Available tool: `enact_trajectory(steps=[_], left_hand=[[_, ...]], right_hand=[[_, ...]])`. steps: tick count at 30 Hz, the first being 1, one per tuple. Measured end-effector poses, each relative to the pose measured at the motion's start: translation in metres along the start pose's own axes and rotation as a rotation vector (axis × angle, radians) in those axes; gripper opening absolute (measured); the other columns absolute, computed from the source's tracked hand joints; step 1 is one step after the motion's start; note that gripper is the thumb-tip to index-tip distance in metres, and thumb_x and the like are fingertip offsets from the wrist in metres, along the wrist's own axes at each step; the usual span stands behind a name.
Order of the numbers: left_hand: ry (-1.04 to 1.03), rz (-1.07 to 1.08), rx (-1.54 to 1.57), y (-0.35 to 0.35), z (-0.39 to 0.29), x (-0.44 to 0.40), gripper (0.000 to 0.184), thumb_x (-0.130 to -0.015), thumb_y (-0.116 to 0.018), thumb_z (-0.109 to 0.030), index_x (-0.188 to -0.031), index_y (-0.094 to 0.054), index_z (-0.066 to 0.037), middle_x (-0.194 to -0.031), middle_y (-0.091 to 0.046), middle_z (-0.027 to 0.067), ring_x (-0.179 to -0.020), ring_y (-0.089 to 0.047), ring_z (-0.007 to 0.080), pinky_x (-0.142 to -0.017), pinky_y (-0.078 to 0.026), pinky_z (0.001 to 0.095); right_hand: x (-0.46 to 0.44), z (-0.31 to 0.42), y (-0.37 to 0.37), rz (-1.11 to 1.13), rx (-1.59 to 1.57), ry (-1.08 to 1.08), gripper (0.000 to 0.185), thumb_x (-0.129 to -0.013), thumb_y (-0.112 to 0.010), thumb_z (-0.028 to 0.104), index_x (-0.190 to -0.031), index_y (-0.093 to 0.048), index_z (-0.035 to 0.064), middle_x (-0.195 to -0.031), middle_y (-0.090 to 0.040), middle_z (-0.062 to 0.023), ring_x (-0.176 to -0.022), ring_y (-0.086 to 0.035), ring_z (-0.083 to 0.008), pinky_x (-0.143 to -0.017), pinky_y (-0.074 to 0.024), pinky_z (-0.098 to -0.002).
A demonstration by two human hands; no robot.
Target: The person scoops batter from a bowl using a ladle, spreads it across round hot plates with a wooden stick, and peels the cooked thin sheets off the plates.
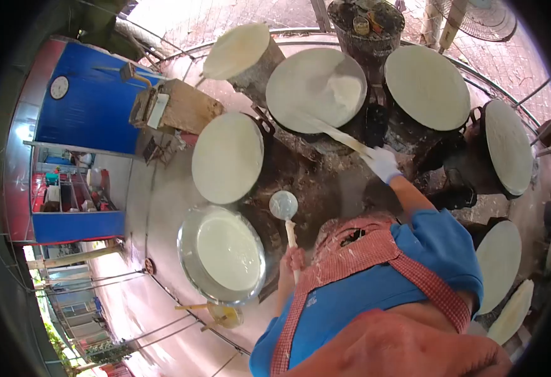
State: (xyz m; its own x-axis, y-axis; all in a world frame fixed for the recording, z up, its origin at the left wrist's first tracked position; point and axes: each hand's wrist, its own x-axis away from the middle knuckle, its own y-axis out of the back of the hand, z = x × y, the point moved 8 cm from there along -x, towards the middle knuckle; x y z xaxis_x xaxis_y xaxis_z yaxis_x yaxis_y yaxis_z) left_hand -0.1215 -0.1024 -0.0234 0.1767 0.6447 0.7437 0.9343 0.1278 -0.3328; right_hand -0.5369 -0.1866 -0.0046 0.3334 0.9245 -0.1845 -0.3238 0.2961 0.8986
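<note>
The white-gloved right hand (383, 164) is closed on the near end of a long, flat, pale paddle (339, 135), probably light and stiff, over a white-coated round griddle (291, 78), while the left hand (293, 259) grips a round-bowled ladle (283, 205) by its pale handle, likely its surest hold.

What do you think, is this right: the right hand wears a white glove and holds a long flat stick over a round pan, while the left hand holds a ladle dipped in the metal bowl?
Not fully: the head view shows the ladle outside the metal bowl, beside it. The left hand does hold it; the right hand is as you say.
</note>
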Motion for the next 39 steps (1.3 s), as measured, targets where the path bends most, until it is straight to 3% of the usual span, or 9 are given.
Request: enact_trajectory(steps=[4, 14, 17, 24, 28, 30, 31, 34, 39], left_hand=[[0.471, 0.420, 0.586, -0.024, 0.021, -0.006, 0.018, -0.091, -0.044, -0.017, -0.074, -0.042, -0.010, -0.056, -0.035, -0.0044, -0.041, -0.030, 0.0038, -0.035, -0.028, 0.0165], [0.367, -0.196, 0.263, -0.067, 0.009, -0.015, 0.025, -0.090, -0.044, -0.015, -0.067, -0.037, -0.009, -0.053, -0.031, -0.0034, -0.040, -0.029, 0.0054, -0.034, -0.026, 0.0175], [0.602, 0.360, 0.738, -0.087, 0.036, -0.021, 0.024, -0.090, -0.045, -0.014, -0.067, -0.037, -0.009, -0.053, -0.031, -0.0029, -0.039, -0.029, 0.0064, -0.032, -0.026, 0.0181], [0.414, 0.463, 0.409, -0.043, 0.029, -0.017, 0.014, -0.090, -0.045, -0.017, -0.078, -0.047, -0.010, -0.062, -0.036, -0.0024, -0.055, -0.035, 0.0063, -0.049, -0.034, 0.0172], [-0.213, 0.177, -0.615, -0.070, -0.035, 0.004, 0.024, -0.091, -0.046, -0.019, -0.069, -0.041, -0.010, -0.057, -0.034, -0.0033, -0.046, -0.032, 0.0061, -0.040, -0.031, 0.0181], [0.457, 0.150, 0.559, -0.048, -0.003, -0.009, 0.029, -0.092, -0.043, -0.021, -0.065, -0.037, -0.010, -0.053, -0.031, -0.0033, -0.039, -0.027, 0.0072, -0.034, -0.026, 0.0205], [0.361, 0.066, 0.431, -0.041, -0.010, -0.005, 0.030, -0.092, -0.041, -0.021, -0.064, -0.037, -0.009, -0.051, -0.030, -0.0026, -0.037, -0.026, 0.0081, -0.032, -0.026, 0.0220], [0.521, 0.178, 0.643, -0.018, 0.000, -0.025, 0.032, -0.092, -0.040, -0.020, -0.062, -0.037, -0.009, -0.051, -0.030, -0.0021, -0.038, -0.027, 0.0080, -0.032, -0.027, 0.0219], [0.293, -0.120, 0.383, 0.012, -0.015, -0.037, 0.034, -0.090, -0.041, -0.021, -0.058, -0.035, -0.010, -0.051, -0.031, -0.0010, -0.037, -0.028, 0.0083, -0.031, -0.027, 0.0224]], right_hand=[[-0.044, -0.083, 0.031, -0.176, -0.117, -0.204, 0.030, -0.082, -0.049, 0.036, -0.094, -0.062, 0.0128, -0.076, -0.062, -0.0146, -0.070, -0.060, -0.0329, -0.061, -0.0460, -0.0441], [-0.071, -0.106, 0.012, -0.151, -0.269, -0.245, 0.027, -0.083, -0.050, 0.035, -0.094, -0.062, 0.0143, -0.078, -0.062, -0.0136, -0.067, -0.058, -0.0343, -0.061, -0.0450, -0.0442], [-0.200, -0.099, 0.009, -0.022, -0.259, -0.268, 0.035, -0.079, -0.049, 0.038, -0.094, -0.062, 0.0092, -0.089, -0.060, -0.0202, -0.085, -0.056, -0.0365, -0.072, -0.0443, -0.0430], [-0.130, -0.065, -0.052, -0.151, -1.130, -0.398, 0.027, -0.075, -0.057, 0.030, -0.093, -0.066, 0.0112, -0.091, -0.063, -0.0146, -0.082, -0.059, -0.0295, -0.073, -0.0463, -0.0316], [-0.119, -0.010, -0.031, 0.067, -0.140, 0.032, 0.024, -0.076, -0.057, 0.030, -0.088, -0.066, 0.0110, -0.086, -0.062, -0.0136, -0.082, -0.058, -0.0285, -0.069, -0.0467, -0.0343], [-0.094, -0.076, -0.014, -0.023, -1.153, -0.703, 0.024, -0.077, -0.061, 0.026, -0.088, -0.066, 0.0055, -0.073, -0.065, -0.0076, -0.067, -0.059, -0.0216, -0.062, -0.0459, -0.0336], [-0.083, -0.082, -0.015, -0.014, -1.225, -0.806, 0.025, -0.076, -0.063, 0.024, -0.090, -0.066, 0.0036, -0.075, -0.064, -0.0069, -0.069, -0.059, -0.0182, -0.063, -0.0456, -0.0305], [-0.058, -0.046, -0.046, -0.363, -1.317, -0.315, 0.032, -0.072, -0.067, 0.020, -0.097, -0.064, -0.0001, -0.082, -0.065, -0.0101, -0.077, -0.059, -0.0150, -0.071, -0.0444, -0.0252], [-0.067, -0.051, -0.017, -0.065, -0.808, -0.365, 0.031, -0.074, -0.063, 0.027, -0.095, -0.064, 0.0040, -0.088, -0.065, -0.0119, -0.081, -0.062, -0.0172, -0.075, -0.0445, -0.0276]])
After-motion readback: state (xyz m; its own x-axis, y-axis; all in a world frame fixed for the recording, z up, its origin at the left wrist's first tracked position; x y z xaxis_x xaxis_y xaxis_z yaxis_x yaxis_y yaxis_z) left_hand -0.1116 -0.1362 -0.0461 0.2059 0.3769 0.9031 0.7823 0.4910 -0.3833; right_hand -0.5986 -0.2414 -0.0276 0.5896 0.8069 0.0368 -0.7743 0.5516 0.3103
